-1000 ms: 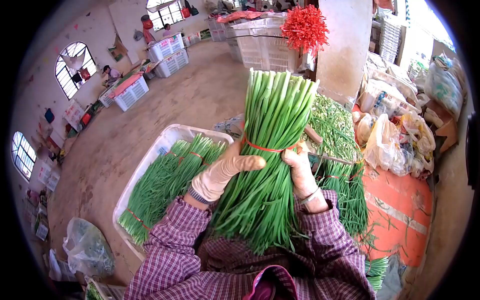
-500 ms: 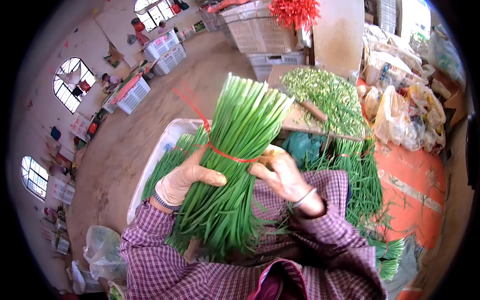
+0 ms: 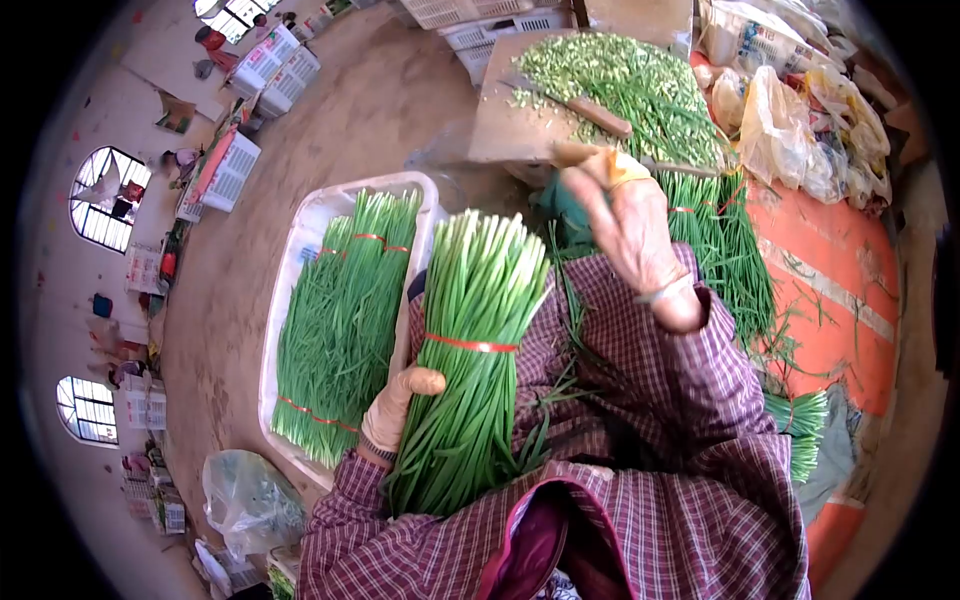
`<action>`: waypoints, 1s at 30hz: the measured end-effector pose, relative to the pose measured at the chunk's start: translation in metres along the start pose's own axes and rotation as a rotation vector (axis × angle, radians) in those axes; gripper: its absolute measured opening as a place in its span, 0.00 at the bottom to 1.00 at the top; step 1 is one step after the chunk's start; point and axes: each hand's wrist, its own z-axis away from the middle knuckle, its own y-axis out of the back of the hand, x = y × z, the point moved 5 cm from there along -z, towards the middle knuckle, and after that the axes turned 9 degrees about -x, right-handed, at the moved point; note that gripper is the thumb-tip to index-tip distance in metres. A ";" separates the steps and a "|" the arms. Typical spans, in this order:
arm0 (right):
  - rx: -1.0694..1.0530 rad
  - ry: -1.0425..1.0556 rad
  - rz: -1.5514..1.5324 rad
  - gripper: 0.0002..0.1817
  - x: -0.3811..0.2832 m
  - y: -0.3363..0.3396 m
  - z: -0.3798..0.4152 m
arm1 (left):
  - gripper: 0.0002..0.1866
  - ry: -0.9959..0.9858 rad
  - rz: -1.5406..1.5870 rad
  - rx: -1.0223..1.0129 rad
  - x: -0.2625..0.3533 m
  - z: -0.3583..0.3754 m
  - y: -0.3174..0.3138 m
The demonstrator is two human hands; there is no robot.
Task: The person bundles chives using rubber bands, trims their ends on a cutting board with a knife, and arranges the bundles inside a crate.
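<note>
My left hand, in a pale glove, is closed around a bunch of garlic chives. The bunch stands nearly upright over my lap, pale cut ends up, with a red tie around its upper part. My right hand is raised off the bunch with its fingers apart and nothing in them; its fingertips are somewhat blurred. Yellow wrapping shows on one finger. Just beyond that hand, a knife with a wooden handle lies on a board, beside a heap of chopped chive pieces.
To the left, a white plastic crate holds more tied chives. Further bunches lie at right on an orange sheet. Plastic bags are piled at the upper right; a clear bag sits on the floor.
My right hand has let go of the bunch and moved up toward the board. The red tie now sits snugly, its loose end no longer visible. The bunch is more upright and lower.
</note>
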 end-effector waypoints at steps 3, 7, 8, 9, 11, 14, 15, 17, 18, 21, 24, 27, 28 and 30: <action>-0.162 0.514 -0.163 0.19 -0.079 -0.021 0.002 | 0.45 -0.009 0.023 0.003 -0.001 -0.005 0.000; -0.432 -0.264 -0.096 0.18 0.048 -0.055 0.008 | 0.46 -0.039 0.049 0.029 -0.004 0.000 0.002; -0.547 -0.438 0.246 0.17 0.065 -0.045 0.009 | 0.46 -0.045 0.058 0.037 -0.004 0.003 0.003; -0.541 -0.439 0.249 0.17 0.067 -0.041 0.010 | 0.46 -0.048 0.070 0.039 -0.005 0.005 0.003; -0.119 -0.222 -0.277 0.14 0.041 -0.015 0.021 | 0.47 -0.058 0.095 0.051 -0.009 0.010 0.004; -0.119 -0.178 -0.515 0.10 0.002 -0.009 0.033 | 0.48 -0.065 0.110 0.055 -0.014 0.013 -0.002; -0.118 -0.122 -0.485 0.09 -0.006 -0.009 0.038 | 0.48 -0.061 0.118 0.046 -0.011 0.013 -0.009; -0.098 0.060 -0.331 0.07 -0.018 -0.003 0.042 | 0.48 -0.054 0.129 0.046 -0.011 0.016 -0.010; -0.101 0.058 -0.336 0.07 -0.021 -0.002 0.041 | 0.48 -0.051 0.172 0.036 -0.013 0.018 -0.008; -0.141 0.091 -0.306 0.07 -0.029 0.000 0.040 | 0.48 -0.048 0.226 0.003 -0.014 0.018 -0.006; -0.166 -0.191 -0.598 0.08 -0.015 -0.017 0.053 | 0.48 -0.059 0.228 -0.010 -0.013 0.016 -0.008; -0.253 -0.390 -0.864 0.12 -0.015 -0.028 0.062 | 0.48 -0.061 0.207 0.016 -0.009 0.016 -0.014; -0.286 -0.496 -0.997 0.13 -0.017 -0.033 0.064 | 0.48 -0.055 0.200 0.024 -0.009 0.016 -0.014; -0.248 -0.513 -1.028 0.14 -0.021 -0.038 0.064 | 0.48 -0.054 0.191 0.038 -0.008 0.015 -0.012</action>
